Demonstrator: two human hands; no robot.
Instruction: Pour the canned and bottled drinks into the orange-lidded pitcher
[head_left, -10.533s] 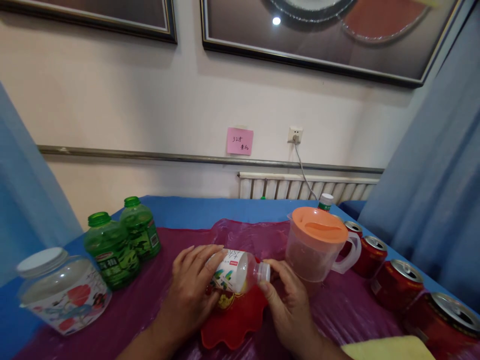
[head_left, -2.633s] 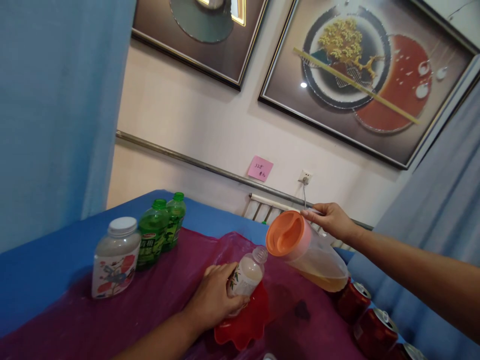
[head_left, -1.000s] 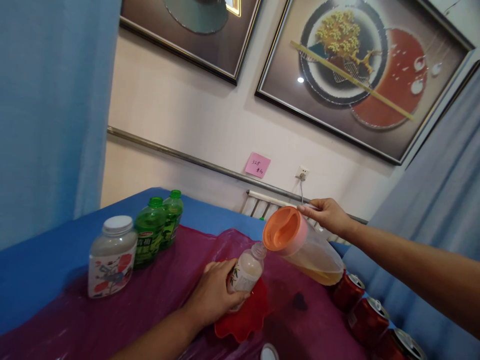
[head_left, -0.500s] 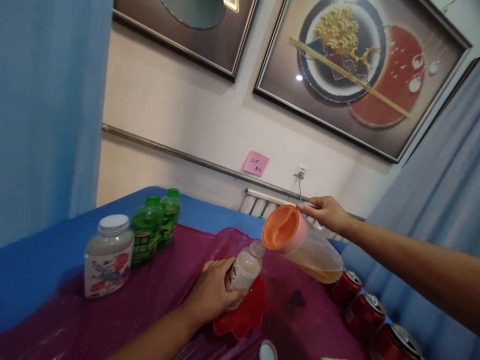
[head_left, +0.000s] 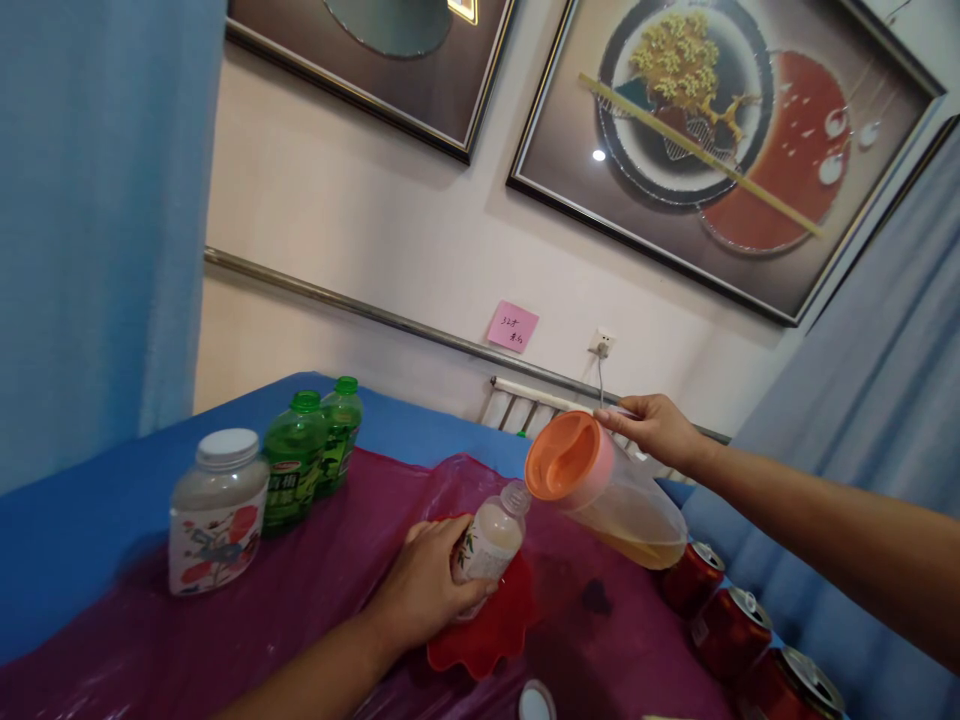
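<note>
My left hand (head_left: pixel 424 580) is wrapped round a small clear bottle (head_left: pixel 491 540) with a leaf-patterned label and no cap. The bottle leans to the right above a red scalloped dish (head_left: pixel 480 645). My right hand (head_left: pixel 652 425) grips the handle of a translucent pitcher (head_left: pixel 626 510). Tipped to the left, the pitcher has its orange lid (head_left: pixel 564 456) right beside the bottle's mouth. Yellowish liquid lies along the pitcher's lower side. Whether liquid is flowing between the two cannot be made out.
At the left stand a white-capped jar (head_left: pixel 217 515) and two open green bottles (head_left: pixel 294 465). Several red cans (head_left: pixel 729 630) line the right edge. A round white-topped lid (head_left: pixel 535 700) lies at the front on the purple sheet (head_left: pixel 322 600). Behind is a wall rail (head_left: pixel 375 318).
</note>
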